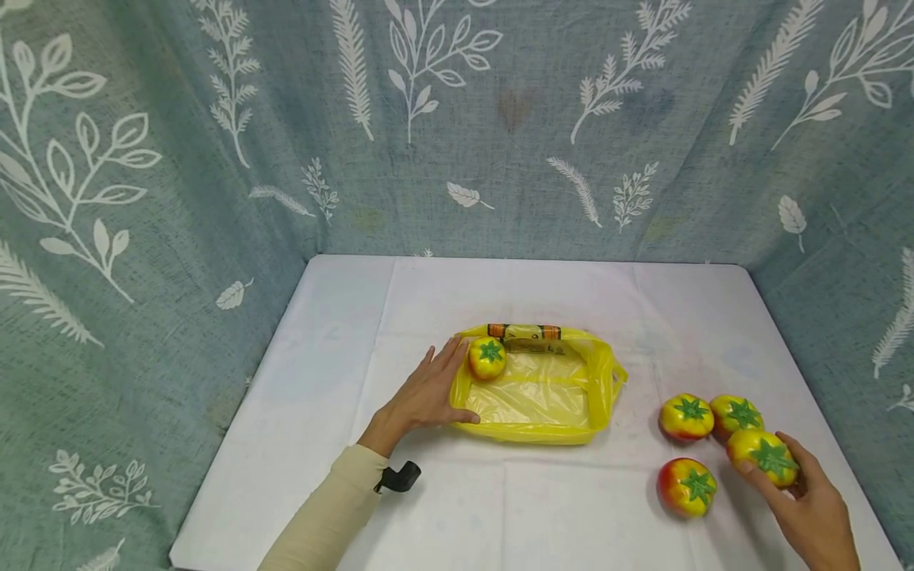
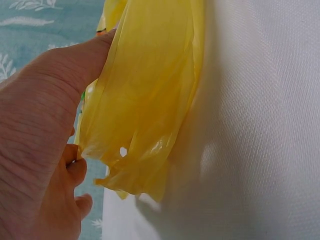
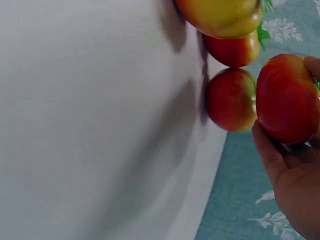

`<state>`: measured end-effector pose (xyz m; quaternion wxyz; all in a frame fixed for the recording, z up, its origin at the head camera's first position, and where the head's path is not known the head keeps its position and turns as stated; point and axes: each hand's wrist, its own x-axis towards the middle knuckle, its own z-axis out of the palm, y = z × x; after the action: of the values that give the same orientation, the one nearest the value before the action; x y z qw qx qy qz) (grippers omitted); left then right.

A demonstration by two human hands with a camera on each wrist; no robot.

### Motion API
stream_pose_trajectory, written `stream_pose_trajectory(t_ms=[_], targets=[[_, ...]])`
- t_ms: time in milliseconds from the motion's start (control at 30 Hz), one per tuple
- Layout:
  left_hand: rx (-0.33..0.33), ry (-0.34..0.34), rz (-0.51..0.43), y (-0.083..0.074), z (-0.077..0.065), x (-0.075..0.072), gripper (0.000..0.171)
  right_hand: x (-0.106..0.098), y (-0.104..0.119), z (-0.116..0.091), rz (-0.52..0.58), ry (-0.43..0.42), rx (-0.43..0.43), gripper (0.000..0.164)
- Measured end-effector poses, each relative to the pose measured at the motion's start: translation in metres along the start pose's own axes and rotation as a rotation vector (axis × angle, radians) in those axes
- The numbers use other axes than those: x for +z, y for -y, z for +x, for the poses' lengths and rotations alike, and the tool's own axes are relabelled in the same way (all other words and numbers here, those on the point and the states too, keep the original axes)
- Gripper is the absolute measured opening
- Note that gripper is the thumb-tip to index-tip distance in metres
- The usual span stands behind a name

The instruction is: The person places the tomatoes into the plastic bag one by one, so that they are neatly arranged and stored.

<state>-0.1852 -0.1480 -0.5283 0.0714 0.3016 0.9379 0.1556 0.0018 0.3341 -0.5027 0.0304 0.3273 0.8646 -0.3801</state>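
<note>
At the lower right of the head view, the right hand (image 1: 816, 509) reaches in from the bottom edge, wrist low and fingers pointing up and left. Its grip is pinching one red-and-yellow fruit (image 1: 764, 457), thumb on the near side and fingers curled round the far right side; the right wrist view shows that fruit raised off the tabletop (image 1: 571, 500). Just left of it sit three more: a front fruit (image 1: 686, 487), a left fruit (image 1: 685, 418) and a rear fruit (image 1: 737, 414), partly covered by the held one.

Near the centre, a yellow bag (image 1: 531, 434) lies with its mouth facing up, a bagged fruit (image 1: 487, 361) in its upper left corner. The left hand (image 1: 426, 394) comes from the lower left, palm down, its grip spread along the bag's left rim: fingers extended up and right, thumb stretched over the near edge. A beige sleeve (image 1: 332, 503) covers that forearm.
</note>
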Motion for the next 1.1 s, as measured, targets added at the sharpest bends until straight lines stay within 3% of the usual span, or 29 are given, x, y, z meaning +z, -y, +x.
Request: stream_pose_trajectory(t_ms=[633, 1100], targets=[[0.000, 0.007, 0.011, 0.000, -0.001, -0.001, 0.130, -0.022, 0.032, 0.011, -0.086, -0.024, -0.340, 0.085], [-0.013, 0.013, 0.006, -0.001, -0.002, -0.003, 0.130, -0.034, 0.062, 0.022, -0.090, 0.022, -0.562, 0.079]])
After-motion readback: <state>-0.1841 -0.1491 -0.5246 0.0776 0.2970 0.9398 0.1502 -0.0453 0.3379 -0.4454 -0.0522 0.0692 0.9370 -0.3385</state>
